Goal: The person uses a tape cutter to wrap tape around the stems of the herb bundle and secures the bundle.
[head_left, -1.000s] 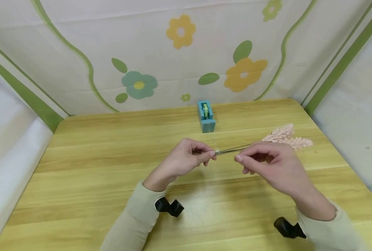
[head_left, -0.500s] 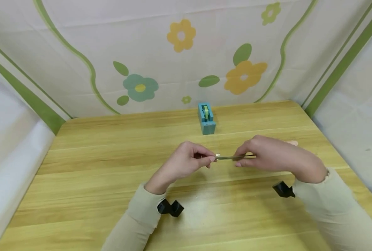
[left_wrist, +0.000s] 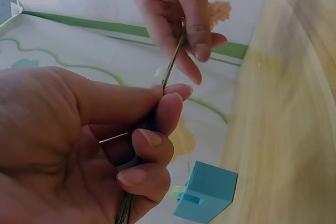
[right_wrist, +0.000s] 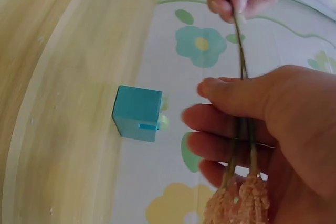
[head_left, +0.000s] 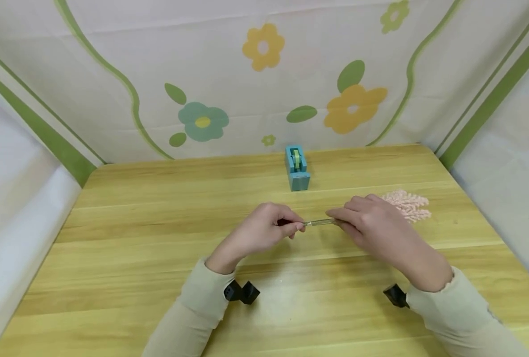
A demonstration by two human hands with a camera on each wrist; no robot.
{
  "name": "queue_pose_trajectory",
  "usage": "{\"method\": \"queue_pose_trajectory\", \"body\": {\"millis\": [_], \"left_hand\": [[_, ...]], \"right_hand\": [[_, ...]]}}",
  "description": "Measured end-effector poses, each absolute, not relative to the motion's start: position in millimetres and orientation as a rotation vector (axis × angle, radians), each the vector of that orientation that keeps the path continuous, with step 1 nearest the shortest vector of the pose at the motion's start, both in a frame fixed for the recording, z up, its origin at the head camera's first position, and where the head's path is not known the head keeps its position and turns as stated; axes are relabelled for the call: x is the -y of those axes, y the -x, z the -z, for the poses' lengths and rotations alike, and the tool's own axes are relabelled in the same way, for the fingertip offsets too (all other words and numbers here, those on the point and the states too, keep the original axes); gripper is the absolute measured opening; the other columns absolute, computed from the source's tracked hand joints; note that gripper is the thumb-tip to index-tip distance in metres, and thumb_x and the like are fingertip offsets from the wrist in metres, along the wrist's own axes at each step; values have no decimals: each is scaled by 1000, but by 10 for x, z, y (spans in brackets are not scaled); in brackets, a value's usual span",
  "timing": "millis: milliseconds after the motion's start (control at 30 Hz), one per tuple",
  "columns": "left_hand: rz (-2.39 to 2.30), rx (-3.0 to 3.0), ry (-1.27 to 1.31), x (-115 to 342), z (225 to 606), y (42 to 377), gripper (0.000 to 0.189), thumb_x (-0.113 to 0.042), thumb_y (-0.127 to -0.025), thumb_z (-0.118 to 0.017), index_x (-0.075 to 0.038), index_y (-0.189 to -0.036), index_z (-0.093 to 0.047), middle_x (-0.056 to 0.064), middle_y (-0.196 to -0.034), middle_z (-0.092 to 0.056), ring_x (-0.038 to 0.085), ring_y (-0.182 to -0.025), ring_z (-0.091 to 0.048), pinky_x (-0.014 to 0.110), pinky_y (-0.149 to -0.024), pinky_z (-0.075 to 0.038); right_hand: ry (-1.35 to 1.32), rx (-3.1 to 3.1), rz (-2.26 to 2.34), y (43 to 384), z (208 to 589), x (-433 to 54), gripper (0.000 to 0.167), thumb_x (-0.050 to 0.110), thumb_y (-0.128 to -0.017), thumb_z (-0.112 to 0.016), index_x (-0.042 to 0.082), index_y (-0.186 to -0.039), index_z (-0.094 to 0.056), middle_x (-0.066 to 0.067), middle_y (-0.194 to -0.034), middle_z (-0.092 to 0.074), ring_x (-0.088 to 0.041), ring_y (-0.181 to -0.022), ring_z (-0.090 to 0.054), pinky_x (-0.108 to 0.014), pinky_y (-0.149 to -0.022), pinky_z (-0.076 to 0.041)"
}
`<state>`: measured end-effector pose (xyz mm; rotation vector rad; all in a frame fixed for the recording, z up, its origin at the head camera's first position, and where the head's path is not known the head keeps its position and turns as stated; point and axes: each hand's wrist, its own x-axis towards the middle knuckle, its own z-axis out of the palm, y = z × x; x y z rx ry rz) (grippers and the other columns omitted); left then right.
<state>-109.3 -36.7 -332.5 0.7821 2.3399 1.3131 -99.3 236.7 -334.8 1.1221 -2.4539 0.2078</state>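
Two pink fluffy artificial flowers (head_left: 408, 204) on thin stems stretch sideways above the table. My left hand (head_left: 264, 230) pinches the stems (head_left: 322, 222) between thumb and fingertips, and their lower ends run back through its palm in the left wrist view. A small whitish strip (left_wrist: 160, 74), like clear tape, shows on the stems right at those fingertips. Nearer the flower heads, my right hand (head_left: 376, 233) holds the stems, thumb in front and fingers behind. The pink heads (right_wrist: 252, 198) hang past its palm in the right wrist view.
A blue tape dispenser (head_left: 299, 182) with a greenish roll stands on the wooden table (head_left: 157, 218), behind the hands. A white curtain (head_left: 157, 29) printed with flowers backs the table, and white cloth hangs at both sides.
My right hand has turned and come over the stems, and the pink heads, mostly hidden half a second ago, show again. The whitish strip sticks up less. My left hand stays nearly still.
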Motion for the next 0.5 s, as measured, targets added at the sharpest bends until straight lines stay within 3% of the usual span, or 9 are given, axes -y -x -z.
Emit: {"method": "queue_pose_trajectory", "body": {"millis": [233,500], "left_hand": [[-1296,-2406,-847,349,3379,1088,20,-7,-108,-65,-2,-115,-82,17,-100,-76,11,-75,-58,20,-62,-44],[-1295,-2421,-833,309,3397,1092,19,-9,-108,-65,-1,-116,-81,11,-94,-74,10,-75,-59,20,-67,-50]], "right_hand": [[-1128,2665,-398,1007,3318,-2232,12,25,-96,-83,18,-106,-85,8,-93,-80,-4,-78,-69,-30,-71,-59],[-1215,2432,-423,1054,3395,-2191,11,10,-85,-90,14,-95,-86,7,-77,-73,-1,-61,-60,-23,-57,-53]]}}
